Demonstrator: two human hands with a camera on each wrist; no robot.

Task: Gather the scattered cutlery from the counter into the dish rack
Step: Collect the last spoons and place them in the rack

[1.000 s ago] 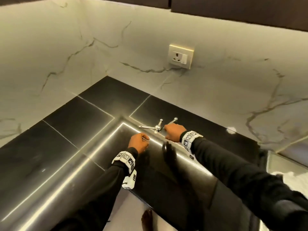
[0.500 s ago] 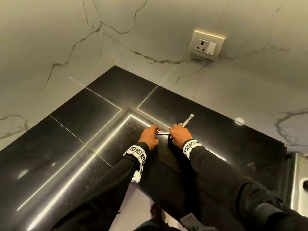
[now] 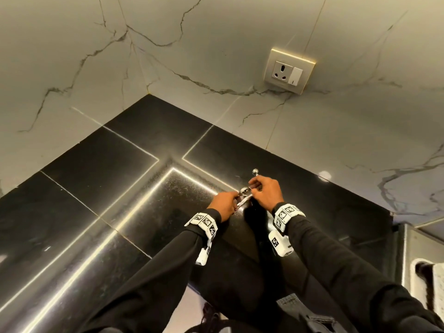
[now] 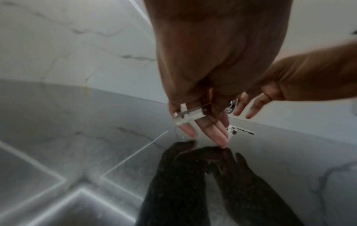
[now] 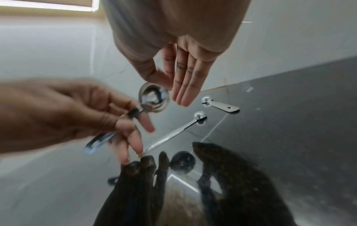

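My left hand (image 3: 231, 201) grips the handle of a steel spoon (image 5: 153, 99) and holds it just above the black counter (image 3: 120, 188). In the left wrist view the handle (image 4: 190, 115) lies across my curled fingers. My right hand (image 5: 173, 85) hangs beside the spoon's round bowl, fingers straight and thumb close to the rim. Two more steel spoons lie on the counter beyond the hands: a long one (image 5: 173, 134) and a short one (image 5: 220, 105). In the head view only one small round bowl (image 3: 255, 171) shows past my right hand.
The counter meets marble walls in a corner, with a wall socket (image 3: 288, 70) on the back wall. A steel sink edge (image 3: 406, 255) and a white item (image 3: 430, 284) show at the far right. The glossy counter mirrors both hands.
My left hand has picked a spoon off the counter and lifted it. My right hand has come in next to its bowl. The head view has tilted down and closer.
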